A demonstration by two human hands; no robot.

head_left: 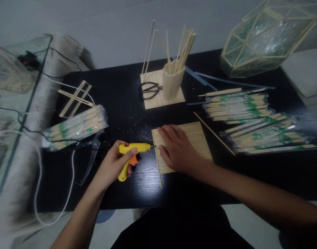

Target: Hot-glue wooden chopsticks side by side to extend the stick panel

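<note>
My left hand (pixel 114 164) is closed round a yellow glue gun (pixel 134 150) with an orange trigger; its nozzle points right at the left edge of a flat mat of bamboo sticks (pixel 197 136). My right hand (pixel 176 148) lies flat on that mat, fingers spread, pressing it onto the black table (pixel 127 117). A loose stick (pixel 157 166) lies along the mat's left edge, under the nozzle.
Wrapped chopstick bundles lie at right (pixel 251 114) and left (pixel 75 128). Pliers (pixel 92 155) sit left of the gun. Behind are scissors (pixel 148 90) on a stick board, a stick cup (pixel 172 81), a stick cross (pixel 75 98), and a faceted stick frame (pixel 264 38).
</note>
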